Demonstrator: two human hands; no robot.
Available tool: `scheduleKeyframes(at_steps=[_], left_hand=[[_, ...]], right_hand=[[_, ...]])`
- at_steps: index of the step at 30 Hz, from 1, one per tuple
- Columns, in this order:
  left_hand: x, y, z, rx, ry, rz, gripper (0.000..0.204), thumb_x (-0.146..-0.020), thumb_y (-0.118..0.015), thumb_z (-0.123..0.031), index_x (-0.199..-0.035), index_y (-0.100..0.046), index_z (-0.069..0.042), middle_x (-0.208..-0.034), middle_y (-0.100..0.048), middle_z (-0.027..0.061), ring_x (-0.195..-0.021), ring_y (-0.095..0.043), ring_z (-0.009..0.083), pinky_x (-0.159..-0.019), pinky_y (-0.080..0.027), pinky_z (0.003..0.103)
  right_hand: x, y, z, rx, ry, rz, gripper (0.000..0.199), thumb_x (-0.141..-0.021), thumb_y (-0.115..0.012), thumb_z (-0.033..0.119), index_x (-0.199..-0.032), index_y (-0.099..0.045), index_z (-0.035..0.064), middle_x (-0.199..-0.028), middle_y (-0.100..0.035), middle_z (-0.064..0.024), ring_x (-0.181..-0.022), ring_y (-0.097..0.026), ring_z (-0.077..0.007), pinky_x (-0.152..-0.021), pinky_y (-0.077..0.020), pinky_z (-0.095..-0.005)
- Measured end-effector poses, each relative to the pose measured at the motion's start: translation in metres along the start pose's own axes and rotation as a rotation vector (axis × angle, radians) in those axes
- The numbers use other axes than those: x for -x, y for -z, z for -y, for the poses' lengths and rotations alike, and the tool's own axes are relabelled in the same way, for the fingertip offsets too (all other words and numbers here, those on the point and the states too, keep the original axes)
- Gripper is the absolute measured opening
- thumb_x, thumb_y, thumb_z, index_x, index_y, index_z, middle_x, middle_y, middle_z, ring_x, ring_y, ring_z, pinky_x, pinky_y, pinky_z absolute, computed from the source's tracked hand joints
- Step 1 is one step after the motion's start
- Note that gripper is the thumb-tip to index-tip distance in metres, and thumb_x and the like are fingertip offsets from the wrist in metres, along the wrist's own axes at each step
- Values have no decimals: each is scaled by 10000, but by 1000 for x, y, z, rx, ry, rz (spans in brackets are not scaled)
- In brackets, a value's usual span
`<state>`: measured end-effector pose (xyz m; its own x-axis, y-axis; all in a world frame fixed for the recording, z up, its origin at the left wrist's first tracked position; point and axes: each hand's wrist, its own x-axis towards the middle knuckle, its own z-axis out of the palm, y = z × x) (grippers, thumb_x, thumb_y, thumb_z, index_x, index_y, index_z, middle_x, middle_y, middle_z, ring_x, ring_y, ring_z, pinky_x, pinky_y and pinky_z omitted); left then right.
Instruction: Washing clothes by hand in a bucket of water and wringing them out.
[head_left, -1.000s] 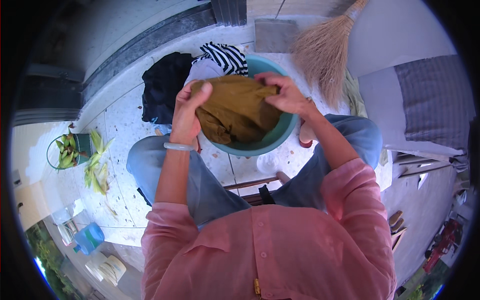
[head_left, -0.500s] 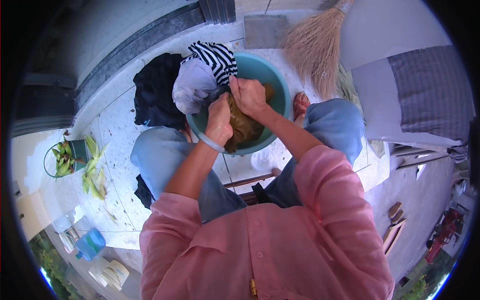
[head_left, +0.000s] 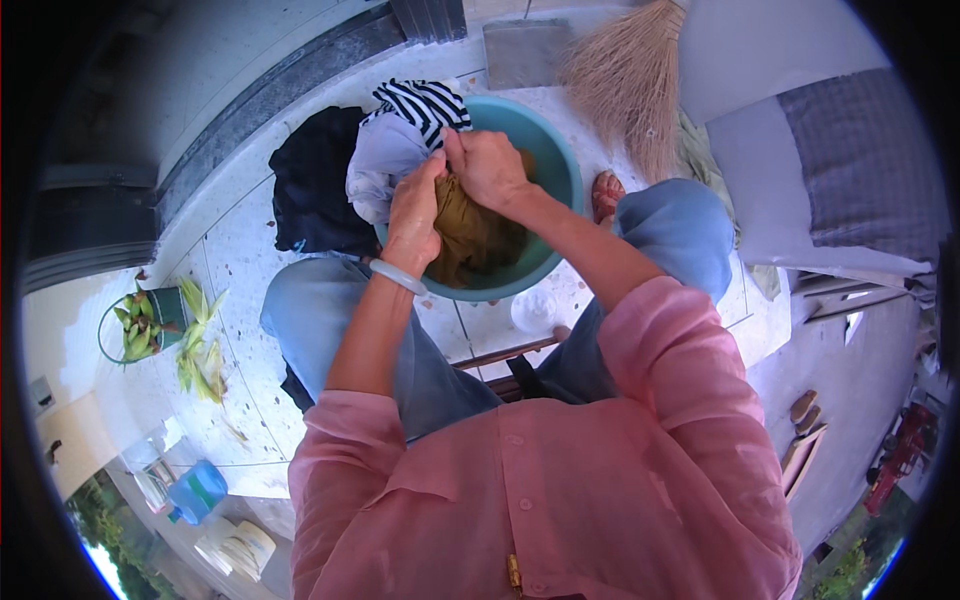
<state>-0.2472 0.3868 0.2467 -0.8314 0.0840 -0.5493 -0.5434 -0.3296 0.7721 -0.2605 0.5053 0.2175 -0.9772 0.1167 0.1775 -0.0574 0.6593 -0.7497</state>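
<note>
A teal wash basin stands on the tiled floor between my knees. My left hand and my right hand sit close together over it, both clenched on a bunched mustard-brown cloth that hangs into the basin. A pale bangle circles my left wrist. A light lilac garment and a black-and-white striped garment drape over the basin's far left rim.
A black garment lies on the floor left of the basin. A straw broom leans behind it. A small bucket of corn husks stands at left. A white lid rests near my right knee.
A second ago I held the brown cloth spread wide above the basin. My hands have come together and bunched it down into the basin.
</note>
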Motion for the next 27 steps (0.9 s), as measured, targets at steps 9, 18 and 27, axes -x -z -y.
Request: scheduleKeyframes(at_steps=[9, 18, 27], left_hand=[[19, 42, -9, -989, -825, 8, 385, -716, -760, -325, -655, -574, 5, -801, -546, 116, -807, -547, 269, -741, -443, 342], [24, 52, 55, -1451, 44, 477, 377, -807, -639, -339, -710, -654, 25, -760, -624, 227, -827, -614, 357, -739, -477, 424], [-48, 77, 109, -1309, -340, 271, 423, -801, -639, -387, -771, -639, 35, -801, -626, 259, -864, -592, 423, -759, -453, 459]], right_hand=[[-35, 53, 6, -666, -358, -172, 481, -891, -550, 345, -593, -510, -31, -565, -444, -17, -566, -364, -108, -495, -349, -327], [-29, 84, 58, -908, -360, -236, 364, -894, -578, 307, -668, -541, 24, -614, -437, 30, -567, -353, -65, -500, -305, -255], [-14, 99, 94, -999, -302, -173, 356, -884, -603, 337, -675, -535, 56, -635, -439, 42, -590, -368, -57, -510, -322, -239]])
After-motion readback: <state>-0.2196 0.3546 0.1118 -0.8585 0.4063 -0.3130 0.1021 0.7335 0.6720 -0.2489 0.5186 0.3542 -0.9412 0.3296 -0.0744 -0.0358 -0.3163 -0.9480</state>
